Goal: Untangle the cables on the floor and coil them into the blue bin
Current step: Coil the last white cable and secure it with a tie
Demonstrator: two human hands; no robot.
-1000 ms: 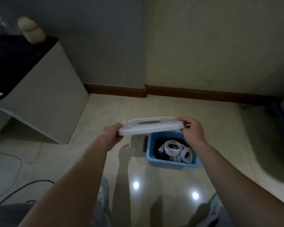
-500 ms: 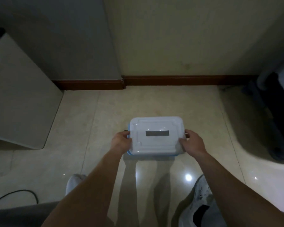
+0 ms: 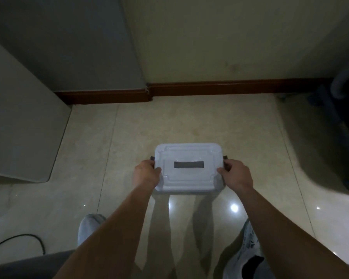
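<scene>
Bin interior hidden under white lid (image 3: 189,178)

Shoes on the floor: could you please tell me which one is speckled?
The right shoe, mottled white and grey; the left shoe is plain grey.

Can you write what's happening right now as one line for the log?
lid: closed, flat | left hand: grips lid's left side | right hand: grips lid's right side | black cable: loose on floor
</scene>
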